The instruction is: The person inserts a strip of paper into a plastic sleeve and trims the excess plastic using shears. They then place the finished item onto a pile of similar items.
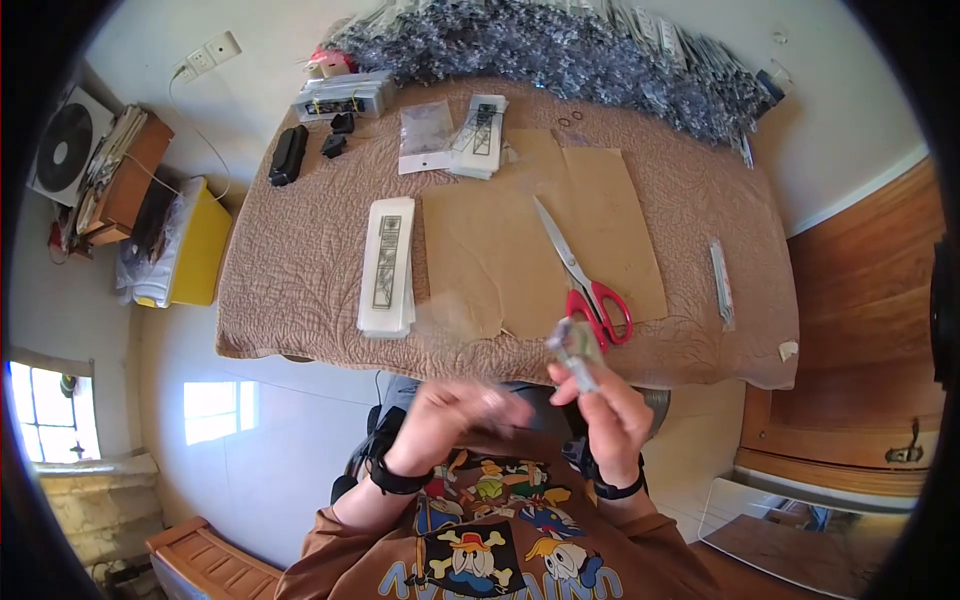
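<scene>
My right hand (614,412) is closed on a small clear packet (575,352), which it holds up at the table's front edge; what is inside cannot be made out. Smeared by motion, my left hand (465,410) is just to the left, and its fingers do not show clearly. Behind the packet lies a pair of red-handled scissors (585,275) with its blades pointing away. They rest on a flat sheet of brown paper (480,240). Left of the paper is a stack of long white printed sleeves (387,270). A see-through blur hangs over the paper's front left corner.
At the back, a large heap of silvery packets (560,50) lines the table. Nearby are a clear bag (427,135), more printed sleeves (480,140), a black case (289,155) and a plastic box (345,97). A thin packet (721,283) lies at right.
</scene>
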`<state>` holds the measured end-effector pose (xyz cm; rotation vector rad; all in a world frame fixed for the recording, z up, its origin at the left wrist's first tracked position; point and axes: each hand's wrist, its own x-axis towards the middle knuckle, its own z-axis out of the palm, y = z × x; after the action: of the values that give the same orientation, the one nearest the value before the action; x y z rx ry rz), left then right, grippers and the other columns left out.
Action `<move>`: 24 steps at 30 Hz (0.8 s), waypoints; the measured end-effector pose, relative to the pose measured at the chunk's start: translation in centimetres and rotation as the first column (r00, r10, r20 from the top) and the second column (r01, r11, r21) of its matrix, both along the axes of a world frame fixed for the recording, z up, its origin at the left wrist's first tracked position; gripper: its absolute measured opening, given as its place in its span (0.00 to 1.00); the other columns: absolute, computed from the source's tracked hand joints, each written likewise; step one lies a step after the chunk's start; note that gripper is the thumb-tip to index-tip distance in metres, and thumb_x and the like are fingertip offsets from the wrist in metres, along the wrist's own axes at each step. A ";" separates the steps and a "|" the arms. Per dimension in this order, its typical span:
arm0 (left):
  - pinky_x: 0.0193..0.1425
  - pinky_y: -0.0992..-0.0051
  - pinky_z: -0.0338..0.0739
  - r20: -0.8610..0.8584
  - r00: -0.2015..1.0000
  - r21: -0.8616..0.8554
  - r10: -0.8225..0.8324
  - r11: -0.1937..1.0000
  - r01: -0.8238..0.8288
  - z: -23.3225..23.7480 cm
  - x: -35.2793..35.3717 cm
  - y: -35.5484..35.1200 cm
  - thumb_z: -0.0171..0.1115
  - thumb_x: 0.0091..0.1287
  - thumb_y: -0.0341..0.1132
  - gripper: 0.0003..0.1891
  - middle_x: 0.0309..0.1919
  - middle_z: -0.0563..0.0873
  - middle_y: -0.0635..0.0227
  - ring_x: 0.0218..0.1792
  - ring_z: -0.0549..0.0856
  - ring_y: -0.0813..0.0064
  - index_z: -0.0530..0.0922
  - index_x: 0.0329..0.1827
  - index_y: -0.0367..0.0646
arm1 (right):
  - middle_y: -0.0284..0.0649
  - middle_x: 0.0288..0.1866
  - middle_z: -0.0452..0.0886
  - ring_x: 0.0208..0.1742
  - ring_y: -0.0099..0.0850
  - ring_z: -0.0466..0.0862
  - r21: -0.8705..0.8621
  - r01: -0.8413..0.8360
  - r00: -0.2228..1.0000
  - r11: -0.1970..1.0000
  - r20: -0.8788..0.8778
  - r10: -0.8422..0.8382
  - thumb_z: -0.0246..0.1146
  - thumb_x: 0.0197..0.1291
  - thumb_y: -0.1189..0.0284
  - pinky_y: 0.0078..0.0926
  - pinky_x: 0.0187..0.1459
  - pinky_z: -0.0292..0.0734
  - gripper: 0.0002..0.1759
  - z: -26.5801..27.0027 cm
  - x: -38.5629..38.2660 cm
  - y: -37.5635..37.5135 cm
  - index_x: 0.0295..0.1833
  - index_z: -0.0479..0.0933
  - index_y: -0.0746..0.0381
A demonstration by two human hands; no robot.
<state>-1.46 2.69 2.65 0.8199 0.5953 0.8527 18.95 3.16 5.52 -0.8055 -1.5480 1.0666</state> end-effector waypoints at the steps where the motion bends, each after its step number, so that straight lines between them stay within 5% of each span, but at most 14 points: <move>1: 0.53 0.71 0.74 -0.004 1.000 0.004 0.007 1.000 -0.007 -0.4 -0.1 0.3 0.52 0.68 0.34 0.11 0.42 0.83 0.59 0.43 0.82 0.70 0.79 0.45 0.38 | 0.43 0.30 0.78 0.29 0.31 0.80 -0.109 0.119 0.981 0.987 -0.138 -0.133 0.51 0.64 0.75 0.27 0.34 0.76 0.15 -0.4 -0.2 -0.4 0.53 0.72 0.70; 2: 0.53 0.72 0.75 0.132 0.945 -0.057 0.300 0.954 -0.295 -0.7 -0.2 0.6 0.51 0.68 0.36 0.11 0.43 0.83 0.59 0.44 0.82 0.70 0.78 0.45 0.38 | 0.43 0.30 0.78 0.29 0.31 0.80 -0.106 0.109 0.982 0.988 -0.143 -0.124 0.51 0.64 0.75 0.27 0.34 0.76 0.15 -0.4 -0.3 -0.9 0.53 0.72 0.70; 3: 0.53 0.72 0.75 0.245 0.787 -0.152 0.566 0.824 -0.545 -0.9 -0.3 0.9 0.50 0.69 0.37 0.12 0.44 0.82 0.60 0.46 0.81 0.69 0.77 0.45 0.38 | 0.43 0.29 0.77 0.27 0.30 0.78 -0.315 -0.010 0.972 0.949 -0.225 -0.065 0.50 0.64 0.74 0.26 0.31 0.74 0.15 -0.2 -0.4 -1.5 0.53 0.71 0.70; 5: 0.53 0.72 0.75 0.258 0.743 -0.217 0.617 0.787 -0.578 0.0 0.0 1.2 0.50 0.68 0.37 0.12 0.45 0.82 0.60 0.46 0.81 0.69 0.76 0.46 0.38 | 0.41 0.27 0.75 0.23 0.28 0.76 -0.645 -0.281 0.916 0.711 -0.400 -0.001 0.50 0.65 0.72 0.23 0.26 0.72 0.16 0.0 -0.7 -2.4 0.53 0.70 0.71; 7: 0.53 0.72 0.75 0.271 0.656 -0.367 0.705 0.705 -0.607 0.6 0.5 1.1 0.51 0.68 0.37 0.13 0.47 0.81 0.61 0.48 0.80 0.69 0.75 0.49 0.39 | 0.40 0.27 0.74 0.22 0.27 0.75 -0.683 -0.351 0.888 0.640 -0.460 -0.004 0.49 0.65 0.71 0.21 0.24 0.70 0.17 -0.8 -1.2 -2.8 0.54 0.69 0.71; 9: 0.53 0.72 0.75 0.271 0.644 -0.372 0.715 0.695 -0.615 0.3 0.8 1.0 0.51 0.68 0.37 0.14 0.48 0.80 0.62 0.48 0.80 0.69 0.74 0.50 0.39 | 0.39 0.27 0.73 0.21 0.24 0.72 -0.736 -0.469 0.826 0.488 -0.561 -0.052 0.49 0.66 0.70 0.16 0.21 0.66 0.19 -1.6 -1.6 -2.8 0.57 0.66 0.71; 17: 0.56 0.71 0.73 0.307 0.653 -0.277 0.692 0.721 -0.635 0.1 1.9 0.5 0.51 0.68 0.33 0.12 0.46 0.81 0.58 0.50 0.80 0.66 0.76 0.48 0.36 | 0.38 0.28 0.73 0.20 0.21 0.71 -0.736 -0.591 0.738 0.331 -0.659 -0.149 0.51 0.65 0.70 0.12 0.18 0.63 0.21 -1.7 -2.1 -2.3 0.60 0.63 0.70; 24: 0.55 0.70 0.73 0.189 0.759 -0.003 0.623 0.774 -0.634 -0.3 1.4 0.5 0.52 0.67 0.32 0.11 0.43 0.83 0.57 0.48 0.81 0.64 0.78 0.47 0.35 | 0.37 0.30 0.73 0.20 0.21 0.72 -0.730 -0.564 0.759 0.386 -0.642 -0.107 0.51 0.65 0.71 0.13 0.19 0.64 0.21 -1.9 -1.4 -2.0 0.60 0.64 0.69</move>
<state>-0.01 3.20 2.34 0.5809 0.6977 1.5594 17.54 1.13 3.57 -0.7786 -0.3776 2.2458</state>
